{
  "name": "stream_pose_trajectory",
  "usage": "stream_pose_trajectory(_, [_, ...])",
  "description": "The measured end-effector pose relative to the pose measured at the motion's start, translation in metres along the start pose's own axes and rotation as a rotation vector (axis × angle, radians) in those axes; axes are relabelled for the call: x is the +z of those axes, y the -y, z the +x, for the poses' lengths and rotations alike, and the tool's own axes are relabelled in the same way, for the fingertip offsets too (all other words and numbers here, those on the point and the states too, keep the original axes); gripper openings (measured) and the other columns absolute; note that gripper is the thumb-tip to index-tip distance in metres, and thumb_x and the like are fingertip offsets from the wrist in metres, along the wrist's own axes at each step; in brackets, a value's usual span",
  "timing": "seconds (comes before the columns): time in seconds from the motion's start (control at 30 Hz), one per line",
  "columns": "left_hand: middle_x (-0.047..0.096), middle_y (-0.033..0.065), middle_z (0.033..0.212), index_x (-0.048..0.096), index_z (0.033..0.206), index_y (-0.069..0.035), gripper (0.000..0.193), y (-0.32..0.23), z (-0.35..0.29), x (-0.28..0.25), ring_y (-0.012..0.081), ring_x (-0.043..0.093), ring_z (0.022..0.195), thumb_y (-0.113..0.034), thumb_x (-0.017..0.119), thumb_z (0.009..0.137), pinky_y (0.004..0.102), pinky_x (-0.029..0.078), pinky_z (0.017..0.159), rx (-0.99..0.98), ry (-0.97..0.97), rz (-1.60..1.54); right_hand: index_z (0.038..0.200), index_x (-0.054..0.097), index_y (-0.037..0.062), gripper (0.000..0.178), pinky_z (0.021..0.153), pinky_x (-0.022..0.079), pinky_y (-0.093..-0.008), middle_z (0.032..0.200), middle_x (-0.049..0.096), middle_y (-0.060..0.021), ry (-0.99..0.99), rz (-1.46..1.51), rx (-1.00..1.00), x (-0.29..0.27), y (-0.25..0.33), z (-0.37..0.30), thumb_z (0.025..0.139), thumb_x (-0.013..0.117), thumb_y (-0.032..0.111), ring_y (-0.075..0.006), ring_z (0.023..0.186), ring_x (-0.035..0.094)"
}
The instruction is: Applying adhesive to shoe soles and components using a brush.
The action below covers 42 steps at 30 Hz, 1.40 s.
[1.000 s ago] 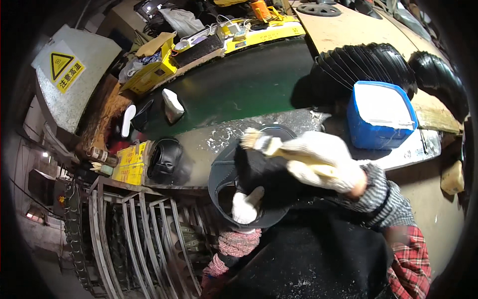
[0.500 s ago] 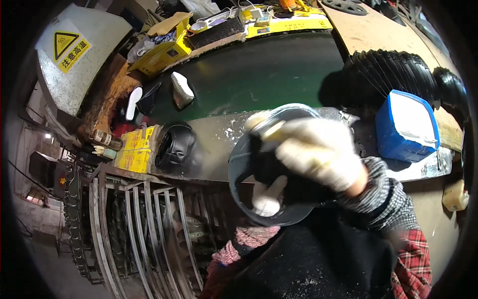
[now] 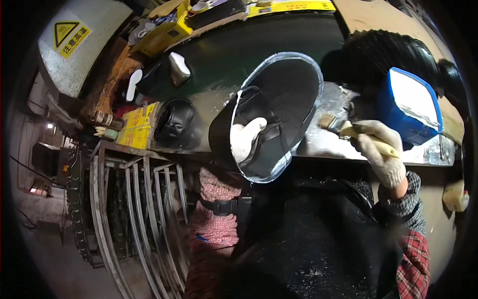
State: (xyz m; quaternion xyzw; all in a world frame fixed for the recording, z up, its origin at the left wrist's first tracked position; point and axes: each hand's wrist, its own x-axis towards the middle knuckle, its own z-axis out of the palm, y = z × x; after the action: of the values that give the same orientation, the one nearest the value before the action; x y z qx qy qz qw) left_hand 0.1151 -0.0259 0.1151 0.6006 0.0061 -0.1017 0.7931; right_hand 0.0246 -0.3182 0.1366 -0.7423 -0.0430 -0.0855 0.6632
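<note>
My left hand (image 3: 244,140), in a white knit glove, grips a black boot upper (image 3: 294,99) with the thumb inside its wide oval opening. A wet whitish coating runs along the rim of that opening. The fingers behind the wall are hidden. My right hand (image 3: 382,145), also gloved, is closed round the pale handle of a flat paintbrush (image 3: 332,122). Its bristles point left, a little apart from the upper, over the metal-topped bench edge. Just beyond my right hand stands a blue tub (image 3: 393,117) with white paste in it.
A green conveyor belt (image 3: 214,60) runs behind, bearing a white shoe-shaped piece (image 3: 179,70) and a white sole (image 3: 133,85). Black ribbed stacked pieces (image 3: 398,60) lie at right. Another black upper (image 3: 177,123) sits by a yellow box (image 3: 137,127). A metal rack (image 3: 134,199) stands lower left.
My right hand has drawn back to the right with the brush, off the upper. My left hand has raised the upper away from me and turned it, so its inside shows more.
</note>
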Motion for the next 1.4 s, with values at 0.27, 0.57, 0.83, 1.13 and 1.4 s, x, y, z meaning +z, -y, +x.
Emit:
stream_pose_trajectory(0.27, [0.06, 0.0192, 0.122, 0.045, 0.132, 0.002, 0.039, 0.029, -0.03, 0.016, 0.0243, 0.066, 0.097, -0.01, 0.05, 0.096, 0.0368, 0.058, 0.083, -0.086, 0.087, -0.173, 0.103, 0.066, -0.0038, 0.018, 0.069, 0.052, -0.0248, 0.089, 0.068, -0.0107, -0.171, -0.388, -0.358, -0.044, -0.01, 0.014, 0.095, 0.054, 0.007, -0.0153, 0.077, 0.064])
stream_pose_trajectory(0.57, [0.061, 0.0204, 0.12, 0.045, 0.131, 0.001, 0.037, 0.027, -0.036, 0.025, 0.0248, 0.068, 0.092, -0.013, 0.05, 0.098, 0.0379, 0.06, 0.079, -0.127, -0.038, -0.326, 0.115, 0.06, -0.0034, 0.026, 0.053, 0.045, -0.0258, 0.078, 0.059, -0.009, 0.296, 0.411, -0.009, -0.028, -0.058, -0.01, 0.093, 0.06, 0.009, -0.015, 0.056, 0.057])
stream_pose_trajectory(0.83, [0.066, 0.017, 0.102, 0.052, 0.121, 0.0, 0.032, 0.007, 0.153, -0.023, 0.0236, 0.068, 0.079, -0.022, 0.052, 0.098, 0.0318, 0.057, 0.071, 0.006, -0.238, -0.295, 0.105, 0.067, 0.0003, 0.033, 0.073, 0.05, -0.0389, 0.091, 0.067, -0.0146, 0.104, -0.478, -0.348, -0.036, -0.061, -0.01, 0.076, 0.075, 0.013, -0.0314, 0.081, 0.064])
stream_pose_trajectory(1.13, [0.068, 0.0203, 0.1, 0.052, 0.125, 0.006, 0.038, -0.034, 0.047, -0.083, 0.0196, 0.069, 0.071, -0.023, 0.05, 0.101, 0.025, 0.059, 0.059, -0.071, 0.317, -0.205, 0.099, 0.064, -0.0017, 0.041, 0.08, 0.05, -0.0425, 0.092, 0.067, -0.0172, 0.099, -0.585, -0.17, -0.03, -0.053, -0.007, 0.088, 0.064, 0.037, -0.0347, 0.087, 0.064])
stream_pose_trajectory(1.4, [0.064, 0.0141, 0.089, 0.053, 0.117, 0.001, 0.026, 0.241, -0.152, -0.319, 0.029, 0.068, 0.073, -0.019, 0.052, 0.1, 0.0422, 0.06, 0.07, -0.321, -0.562, -0.777, 0.108, 0.059, -0.0043, 0.039, 0.075, 0.047, -0.0273, 0.094, 0.065, -0.01, 0.11, -0.365, -0.062, 0.049, -0.033, 0.03, 0.095, 0.06, 0.032, -0.0165, 0.083, 0.06])
